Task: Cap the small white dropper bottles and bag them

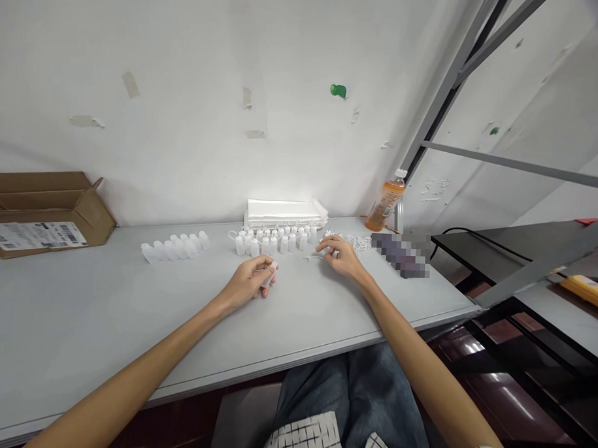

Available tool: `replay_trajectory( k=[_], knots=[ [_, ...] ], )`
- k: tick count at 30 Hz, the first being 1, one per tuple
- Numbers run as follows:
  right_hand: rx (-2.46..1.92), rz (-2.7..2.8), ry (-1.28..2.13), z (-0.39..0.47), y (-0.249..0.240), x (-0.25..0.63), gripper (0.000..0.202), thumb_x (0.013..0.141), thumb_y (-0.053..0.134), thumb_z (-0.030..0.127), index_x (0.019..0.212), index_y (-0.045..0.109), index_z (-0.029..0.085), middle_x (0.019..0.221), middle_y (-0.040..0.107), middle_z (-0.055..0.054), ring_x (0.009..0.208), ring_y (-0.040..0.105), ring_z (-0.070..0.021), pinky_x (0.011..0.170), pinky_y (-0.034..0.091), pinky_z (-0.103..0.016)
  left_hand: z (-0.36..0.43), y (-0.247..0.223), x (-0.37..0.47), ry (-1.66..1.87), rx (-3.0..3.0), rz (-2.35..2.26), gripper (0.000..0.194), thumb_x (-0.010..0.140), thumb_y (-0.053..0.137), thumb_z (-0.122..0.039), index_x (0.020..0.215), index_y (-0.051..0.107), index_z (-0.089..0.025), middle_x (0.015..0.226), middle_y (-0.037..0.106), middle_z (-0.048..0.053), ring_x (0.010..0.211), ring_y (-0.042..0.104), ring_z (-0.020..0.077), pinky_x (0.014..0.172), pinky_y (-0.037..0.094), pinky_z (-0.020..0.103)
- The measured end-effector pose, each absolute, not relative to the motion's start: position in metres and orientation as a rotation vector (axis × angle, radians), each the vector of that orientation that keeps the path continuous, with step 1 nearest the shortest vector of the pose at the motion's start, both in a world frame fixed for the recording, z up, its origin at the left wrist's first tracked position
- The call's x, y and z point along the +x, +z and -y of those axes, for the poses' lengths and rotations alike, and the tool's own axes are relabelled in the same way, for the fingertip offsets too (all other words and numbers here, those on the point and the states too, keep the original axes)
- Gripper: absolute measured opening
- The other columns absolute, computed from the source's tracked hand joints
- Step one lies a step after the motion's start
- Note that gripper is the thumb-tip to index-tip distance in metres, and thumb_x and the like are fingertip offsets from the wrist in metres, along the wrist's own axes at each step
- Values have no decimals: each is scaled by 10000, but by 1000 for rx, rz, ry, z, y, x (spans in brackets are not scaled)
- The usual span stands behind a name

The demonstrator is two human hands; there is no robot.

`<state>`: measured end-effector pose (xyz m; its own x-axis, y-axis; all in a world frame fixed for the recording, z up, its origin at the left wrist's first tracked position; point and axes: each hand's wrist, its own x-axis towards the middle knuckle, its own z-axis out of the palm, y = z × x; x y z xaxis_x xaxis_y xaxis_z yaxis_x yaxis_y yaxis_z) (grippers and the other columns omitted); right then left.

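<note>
My left hand (252, 279) is closed around a small white plastic bottle (272, 267), held just above the table in front of me. Over the table to the right, my right hand (341, 255) has its fingers curled at a thin white cord (308, 257), which pokes out on their left side. Behind both hands stand several small white capped bottles (282, 243) in close rows, some with cord loops on top. A pile of white cords (360, 242) lies just past my right hand. Several frosted, uncapped bottles (173, 248) lie in a slanting row at the left.
A stack of white flat sheets or packets (282, 213) lies against the wall. An orange drink bottle (386, 204) stands at the back right, near a blurred-out dark object (400, 255). An open cardboard box (49, 205) sits at far left. Metal frame bars (448, 92) rise on the right.
</note>
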<state>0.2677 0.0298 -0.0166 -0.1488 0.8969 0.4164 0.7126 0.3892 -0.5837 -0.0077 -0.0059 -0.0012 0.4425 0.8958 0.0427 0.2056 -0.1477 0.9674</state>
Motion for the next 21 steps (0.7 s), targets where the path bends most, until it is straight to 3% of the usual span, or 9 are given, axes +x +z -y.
replay_trajectory(
  k=[8,21],
  knots=[
    [-1381,2057,251,-27,-18,250,234,763,583,125,938,721,195,1031,663,-36,538,481,-78,645,396,-266,7,-4,-9,789,1700,-966,322,881,530,-475,927,568,-159,743,570,1,486,543,84,443,340,203],
    [-1321,2106,345,-20,-17,234,118,817,656,198,846,769,215,809,675,-8,559,481,-78,589,343,-231,8,-8,-8,815,2023,-1148,327,893,473,-457,994,623,-184,813,650,24,565,559,127,589,455,268]
  ],
)
